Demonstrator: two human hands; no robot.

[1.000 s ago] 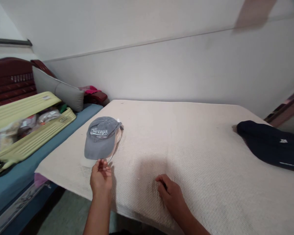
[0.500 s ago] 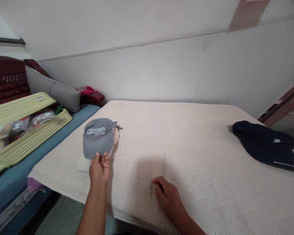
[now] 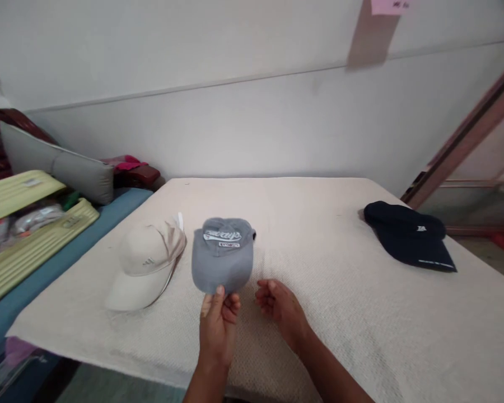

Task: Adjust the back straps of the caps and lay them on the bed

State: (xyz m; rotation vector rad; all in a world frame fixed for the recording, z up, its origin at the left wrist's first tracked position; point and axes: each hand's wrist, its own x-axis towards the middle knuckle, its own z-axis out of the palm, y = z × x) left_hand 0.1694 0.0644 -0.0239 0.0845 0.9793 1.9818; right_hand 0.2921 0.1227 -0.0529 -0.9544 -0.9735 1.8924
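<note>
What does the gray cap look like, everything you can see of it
The gray cap looks like soft, slightly creased fabric, with blurred white script lettering across the front of its crown, a boxed patch below it, and a broad curved brim. It is crown up, brim toward the person, over the pale cloth; whether it touches the cloth is unclear. The left hand grips the brim's front edge, thumb on top. The right hand is close by, not touching it.

On the left, a ribbed yellow case [image 3: 46, 249] with plastic-wrapped items [image 3: 37, 218] lies on a blue mattress [image 3: 124, 206], a grey cushion [image 3: 63, 165] and pink cloth [image 3: 128, 163] sit farther back, and pink paper [image 3: 386, 7] shows high against the far wall [image 3: 252, 129].
</note>
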